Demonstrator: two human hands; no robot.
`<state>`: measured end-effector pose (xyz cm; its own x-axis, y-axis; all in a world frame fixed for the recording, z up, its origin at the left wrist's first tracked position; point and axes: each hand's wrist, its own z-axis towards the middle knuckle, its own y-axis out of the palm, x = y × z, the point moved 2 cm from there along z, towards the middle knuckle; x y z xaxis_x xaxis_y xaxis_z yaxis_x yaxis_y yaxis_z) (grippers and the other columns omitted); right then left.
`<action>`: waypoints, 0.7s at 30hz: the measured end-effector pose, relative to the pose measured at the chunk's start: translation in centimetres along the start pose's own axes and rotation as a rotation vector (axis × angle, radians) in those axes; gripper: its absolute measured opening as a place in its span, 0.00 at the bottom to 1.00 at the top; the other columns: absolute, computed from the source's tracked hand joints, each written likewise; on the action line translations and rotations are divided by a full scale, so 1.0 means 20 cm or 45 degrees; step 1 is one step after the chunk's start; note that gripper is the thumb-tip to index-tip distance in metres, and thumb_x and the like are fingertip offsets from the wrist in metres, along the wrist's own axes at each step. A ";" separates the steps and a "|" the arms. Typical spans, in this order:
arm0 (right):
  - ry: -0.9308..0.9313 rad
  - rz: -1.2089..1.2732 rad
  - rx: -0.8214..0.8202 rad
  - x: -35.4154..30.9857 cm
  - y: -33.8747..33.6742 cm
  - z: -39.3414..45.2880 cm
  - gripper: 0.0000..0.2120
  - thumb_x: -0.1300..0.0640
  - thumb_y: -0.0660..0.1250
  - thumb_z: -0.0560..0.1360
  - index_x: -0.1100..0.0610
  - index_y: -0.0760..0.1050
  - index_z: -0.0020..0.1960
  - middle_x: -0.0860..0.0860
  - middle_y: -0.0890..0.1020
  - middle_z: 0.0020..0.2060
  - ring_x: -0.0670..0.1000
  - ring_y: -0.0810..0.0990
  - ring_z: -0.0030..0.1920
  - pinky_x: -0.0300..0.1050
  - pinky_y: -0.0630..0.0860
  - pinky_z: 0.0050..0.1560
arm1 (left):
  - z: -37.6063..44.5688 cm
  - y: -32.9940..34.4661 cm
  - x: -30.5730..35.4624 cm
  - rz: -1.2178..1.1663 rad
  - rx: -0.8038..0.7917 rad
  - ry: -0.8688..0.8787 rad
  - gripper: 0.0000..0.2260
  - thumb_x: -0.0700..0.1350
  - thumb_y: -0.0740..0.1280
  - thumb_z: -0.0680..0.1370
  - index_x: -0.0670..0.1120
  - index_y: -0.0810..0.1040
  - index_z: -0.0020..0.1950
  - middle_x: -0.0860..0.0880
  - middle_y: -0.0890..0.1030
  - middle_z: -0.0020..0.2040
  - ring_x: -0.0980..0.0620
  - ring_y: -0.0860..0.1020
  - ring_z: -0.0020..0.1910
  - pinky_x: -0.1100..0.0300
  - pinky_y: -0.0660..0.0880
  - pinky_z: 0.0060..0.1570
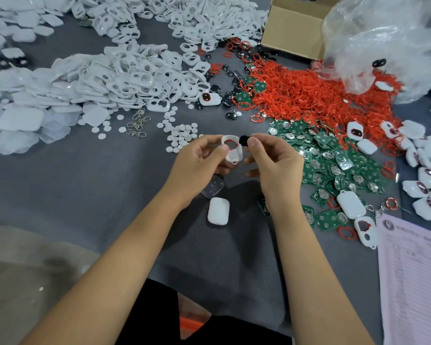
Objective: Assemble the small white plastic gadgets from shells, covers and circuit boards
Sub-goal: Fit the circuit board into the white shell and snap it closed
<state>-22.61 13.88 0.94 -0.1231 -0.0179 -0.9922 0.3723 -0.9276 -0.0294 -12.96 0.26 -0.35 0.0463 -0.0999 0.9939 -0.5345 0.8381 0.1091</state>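
Both bare forearms reaching from about 6 o'clock up toward 12, converging near the centre of the view, wrists roughly level and a little apart. Left hand [197,160] at about 10 o'clock of the meeting point, fingers curled and thumb pressed forward, pinching a small white piece between thumb and fingertips. Right hand [271,160] at about 2 o'clock, thumb and forefinger pinched on a small black piece, remaining fingers loosely curled beneath, fingertips of the two hands close together but apart.
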 end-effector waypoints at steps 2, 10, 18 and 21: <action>-0.024 -0.043 -0.003 0.00 0.00 0.00 0.02 0.58 0.72 0.80 0.54 0.84 0.52 0.49 0.86 0.38 0.46 0.82 0.35 0.40 0.77 0.29 | 0.00 0.00 0.00 -0.014 -0.013 -0.014 0.09 0.38 0.66 0.84 0.46 0.81 0.62 0.49 0.88 0.48 0.49 0.87 0.46 0.57 0.83 0.47; -0.166 -0.268 0.026 0.00 0.00 0.01 0.03 0.56 0.76 0.77 0.53 0.87 0.50 0.51 0.83 0.51 0.53 0.82 0.51 0.63 0.81 0.47 | 0.00 0.00 -0.02 0.008 -0.107 0.040 0.11 0.37 0.67 0.84 0.42 0.80 0.66 0.45 0.88 0.53 0.46 0.87 0.52 0.53 0.84 0.53; -0.246 -0.340 0.062 -0.02 0.02 -0.01 0.05 0.59 0.77 0.75 0.49 0.85 0.47 0.51 0.82 0.49 0.49 0.81 0.48 0.37 0.73 0.50 | -0.01 0.00 -0.02 0.097 -0.133 0.091 0.12 0.40 0.69 0.83 0.42 0.80 0.67 0.47 0.88 0.53 0.48 0.87 0.52 0.57 0.84 0.51; -0.223 -0.371 0.048 -0.02 0.03 -0.01 0.05 0.57 0.77 0.76 0.48 0.85 0.48 0.50 0.82 0.49 0.47 0.80 0.48 0.37 0.74 0.50 | -0.01 0.00 -0.02 0.112 -0.130 0.085 0.12 0.40 0.69 0.83 0.42 0.80 0.67 0.45 0.88 0.52 0.46 0.87 0.51 0.51 0.84 0.54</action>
<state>-22.24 13.44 1.21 -0.3770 0.1894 -0.9067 0.2646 -0.9161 -0.3013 -12.81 0.48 -0.69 0.0611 0.0094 0.9981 -0.4507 0.8925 0.0192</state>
